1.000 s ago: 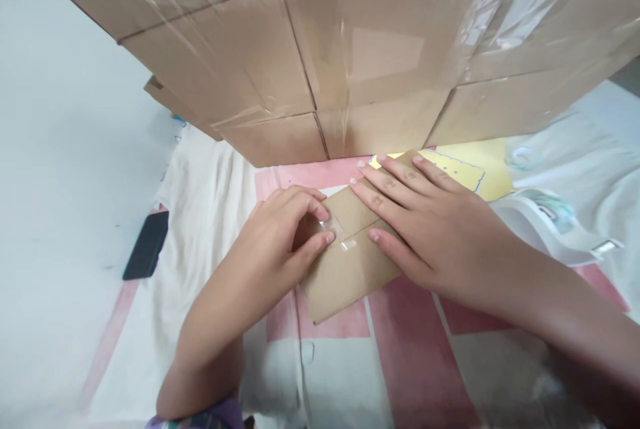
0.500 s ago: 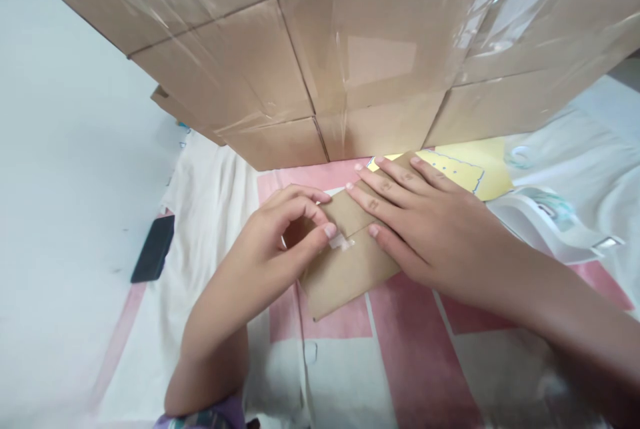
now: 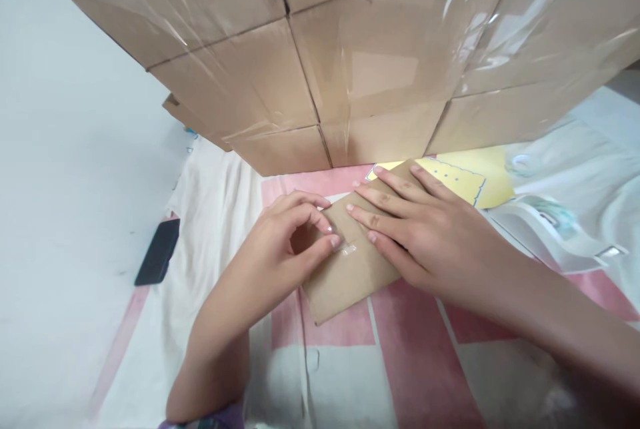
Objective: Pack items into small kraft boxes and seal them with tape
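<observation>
A small folded piece of brown cardboard (image 3: 345, 275) lies on a pink and white cloth (image 3: 400, 362). My right hand (image 3: 425, 229) lies flat on its upper part, fingers stretched out, holding it down. My left hand (image 3: 285, 242) is at the cardboard's left edge, thumb and forefinger pinched on a short strip of clear tape (image 3: 343, 247) that sits on the fold.
A big wall of taped cardboard boxes (image 3: 350, 55) rises right behind the hands. A yellow sheet (image 3: 470, 179) and a white tape dispenser (image 3: 555, 229) lie to the right. A black phone (image 3: 157, 261) rests at the left on the white surface.
My left thumb and forefinger have shifted slightly along the tape strip, pressing it at the fold. My right hand stays flat on the cardboard. The view has tilted a little.
</observation>
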Motion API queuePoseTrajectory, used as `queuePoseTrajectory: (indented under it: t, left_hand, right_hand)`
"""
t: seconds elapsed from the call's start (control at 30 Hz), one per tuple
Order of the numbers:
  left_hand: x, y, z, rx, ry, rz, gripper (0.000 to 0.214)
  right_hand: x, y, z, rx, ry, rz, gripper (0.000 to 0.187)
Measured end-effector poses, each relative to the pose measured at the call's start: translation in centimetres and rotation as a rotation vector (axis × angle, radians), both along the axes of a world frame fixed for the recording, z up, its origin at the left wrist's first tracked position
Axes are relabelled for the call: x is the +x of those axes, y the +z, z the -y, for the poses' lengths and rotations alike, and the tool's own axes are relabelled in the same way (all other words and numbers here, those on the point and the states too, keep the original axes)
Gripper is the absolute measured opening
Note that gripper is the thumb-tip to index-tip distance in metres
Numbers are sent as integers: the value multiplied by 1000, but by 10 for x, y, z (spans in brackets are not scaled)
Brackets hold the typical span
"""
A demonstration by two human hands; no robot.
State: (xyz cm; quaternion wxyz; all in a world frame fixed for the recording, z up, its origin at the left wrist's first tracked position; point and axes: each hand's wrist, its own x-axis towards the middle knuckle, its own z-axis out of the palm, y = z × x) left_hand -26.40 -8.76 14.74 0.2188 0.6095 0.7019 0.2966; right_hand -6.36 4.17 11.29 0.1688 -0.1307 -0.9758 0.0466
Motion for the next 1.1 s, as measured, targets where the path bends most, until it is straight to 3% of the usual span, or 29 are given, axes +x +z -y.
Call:
queuePoseTrajectory:
  t: [0.2, 0.4, 0.53, 1.1]
  left_hand:
    - [-4, -7, 0, 28, 0, -111, 8]
    - [-1, 1, 4, -11, -8, 65, 12]
    - [3, -1, 4, -36, 8, 79, 13]
    - [11, -14, 1, 4, 58, -224, 9]
  right_hand:
    - [0, 0, 1, 30, -10, 6, 42]
    - [-1, -1, 1, 41, -15, -10, 42]
    - [-1, -2, 1, 44, -11, -19, 41]
    - [-1, -4, 1, 42, -17, -36, 40]
